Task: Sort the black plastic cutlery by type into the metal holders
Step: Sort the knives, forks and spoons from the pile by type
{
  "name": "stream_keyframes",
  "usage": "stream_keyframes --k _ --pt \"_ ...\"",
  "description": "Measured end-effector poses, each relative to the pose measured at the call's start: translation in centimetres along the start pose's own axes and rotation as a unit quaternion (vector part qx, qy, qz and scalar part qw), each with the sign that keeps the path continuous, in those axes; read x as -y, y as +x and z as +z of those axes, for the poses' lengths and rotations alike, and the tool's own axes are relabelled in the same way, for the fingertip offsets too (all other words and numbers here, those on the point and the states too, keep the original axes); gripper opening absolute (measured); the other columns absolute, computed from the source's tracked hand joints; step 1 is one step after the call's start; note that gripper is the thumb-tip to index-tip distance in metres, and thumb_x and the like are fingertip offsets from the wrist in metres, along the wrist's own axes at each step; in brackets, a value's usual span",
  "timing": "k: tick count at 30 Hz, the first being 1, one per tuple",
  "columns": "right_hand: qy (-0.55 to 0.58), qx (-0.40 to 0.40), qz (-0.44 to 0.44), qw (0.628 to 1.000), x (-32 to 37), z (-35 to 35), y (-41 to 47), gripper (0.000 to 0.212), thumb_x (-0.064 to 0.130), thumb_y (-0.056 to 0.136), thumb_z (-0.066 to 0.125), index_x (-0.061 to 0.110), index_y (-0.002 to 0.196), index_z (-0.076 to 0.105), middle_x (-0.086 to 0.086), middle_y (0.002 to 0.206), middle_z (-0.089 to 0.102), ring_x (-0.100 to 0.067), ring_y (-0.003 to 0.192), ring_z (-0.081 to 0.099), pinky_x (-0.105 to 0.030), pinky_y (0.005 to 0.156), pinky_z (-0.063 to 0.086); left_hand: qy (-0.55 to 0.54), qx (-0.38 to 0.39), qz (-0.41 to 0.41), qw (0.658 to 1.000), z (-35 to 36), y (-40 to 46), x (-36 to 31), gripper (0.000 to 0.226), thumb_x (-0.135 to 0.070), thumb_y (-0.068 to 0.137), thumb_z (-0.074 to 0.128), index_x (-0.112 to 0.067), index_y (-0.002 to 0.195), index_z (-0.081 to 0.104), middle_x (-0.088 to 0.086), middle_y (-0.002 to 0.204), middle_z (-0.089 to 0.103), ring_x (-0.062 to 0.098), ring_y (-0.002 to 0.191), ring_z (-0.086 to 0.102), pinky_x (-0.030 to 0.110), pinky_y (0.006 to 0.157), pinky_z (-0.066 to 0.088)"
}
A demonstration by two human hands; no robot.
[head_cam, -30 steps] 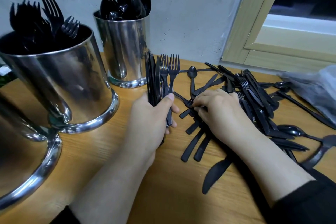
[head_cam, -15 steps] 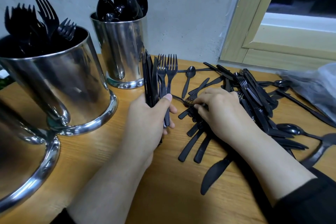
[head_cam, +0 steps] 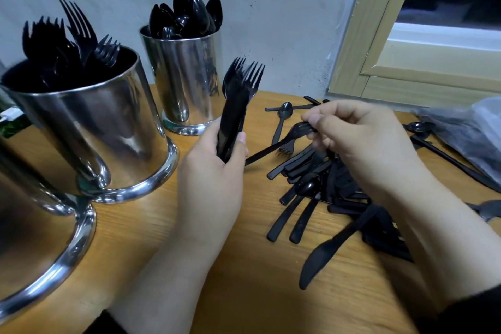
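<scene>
My left hand (head_cam: 214,173) grips a bundle of black forks (head_cam: 238,95), tines up, near the table's middle. My right hand (head_cam: 363,144) is raised over the loose cutlery pile (head_cam: 325,187) and pinches a single black fork (head_cam: 294,133) by its neck, tines hanging down to the left. A large metal holder (head_cam: 92,130) at the left carries forks. Behind it a narrower metal holder (head_cam: 187,73) is packed with spoons. A third metal holder (head_cam: 40,252) shows only partly at the lower left; its contents are out of view.
A black knife (head_cam: 325,255) lies at the pile's near edge and a spoon (head_cam: 283,116) lies behind it. A grey plastic bag (head_cam: 466,133) sits at the right. Wall and window frame (head_cam: 379,62) close the back of the wooden table (head_cam: 244,279).
My right hand has lifted off the pile with one fork pinched in its fingers. My left hand has tilted its fork bundle a little to the right.
</scene>
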State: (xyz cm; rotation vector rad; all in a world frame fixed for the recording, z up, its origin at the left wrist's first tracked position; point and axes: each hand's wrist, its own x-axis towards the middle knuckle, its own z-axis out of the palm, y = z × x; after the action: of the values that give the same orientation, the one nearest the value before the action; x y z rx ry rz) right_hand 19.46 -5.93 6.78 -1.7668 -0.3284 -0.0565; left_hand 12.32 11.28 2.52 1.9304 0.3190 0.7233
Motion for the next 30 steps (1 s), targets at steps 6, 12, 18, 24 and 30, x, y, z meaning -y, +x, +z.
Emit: stream_keyframes --k 6,12,18,24,30 --pt "0.211 0.006 0.109 0.971 0.3 -0.1 0.7 0.011 0.006 0.095 0.063 0.001 0.091 0.073 -0.007 0.069 0.069 -0.014 0.063 0.061 -0.021 0.061 0.052 0.070 0.067 0.036 0.995 0.3 -0.4 0.5 0.014 -0.039 0.099 0.054 -0.029 0.094 0.063 -0.008 0.076 0.066 0.001 0.085 0.060 0.015 0.070 0.048" --pt "0.247 0.001 0.124 0.961 -0.2 0.3 0.8 0.020 0.023 0.094 0.067 0.004 0.096 0.069 -0.005 0.073 0.071 -0.011 0.065 0.065 -0.020 0.065 0.055 0.008 0.179 -0.017 0.984 0.7 -0.4 0.1 0.013 -0.034 0.103 0.056 -0.029 0.094 0.065 -0.021 0.076 0.070 -0.001 0.063 0.063 0.012 0.053 0.045" --pt "0.229 -0.025 0.117 0.966 -1.3 0.9 0.9 0.021 0.027 0.096 0.065 0.007 0.089 0.069 -0.004 0.070 0.070 -0.012 0.065 0.065 -0.023 0.068 0.055 -0.080 0.198 -0.047 0.976 0.8 -0.2 0.6 0.006 -0.036 0.100 0.061 -0.042 0.097 0.063 -0.011 0.079 0.074 0.002 0.056 0.058 0.020 0.055 0.046" --pt "0.212 -0.047 0.100 0.971 -2.0 1.3 0.9 0.030 0.036 0.101 0.056 0.007 0.097 0.067 -0.010 0.081 0.075 -0.018 0.072 0.070 -0.030 0.075 0.059 -0.090 0.196 -0.057 0.975 0.8 -0.2 1.2 0.005 -0.036 0.098 0.065 -0.035 0.093 0.068 -0.001 0.072 0.071 0.008 0.056 0.058 0.028 0.058 0.047" --pt "-0.402 0.132 -0.117 0.899 -4.8 1.1 0.3 0.028 0.039 0.104 0.046 0.029 0.115 0.069 0.013 0.118 0.063 -0.011 0.114 0.055 -0.044 0.105 0.040 -0.190 0.068 -0.135 0.970 1.0 0.5 1.6 0.006 -0.027 0.101 0.064 -0.025 0.100 0.070 -0.004 0.078 0.072 0.012 0.057 0.056 0.028 0.050 0.044"
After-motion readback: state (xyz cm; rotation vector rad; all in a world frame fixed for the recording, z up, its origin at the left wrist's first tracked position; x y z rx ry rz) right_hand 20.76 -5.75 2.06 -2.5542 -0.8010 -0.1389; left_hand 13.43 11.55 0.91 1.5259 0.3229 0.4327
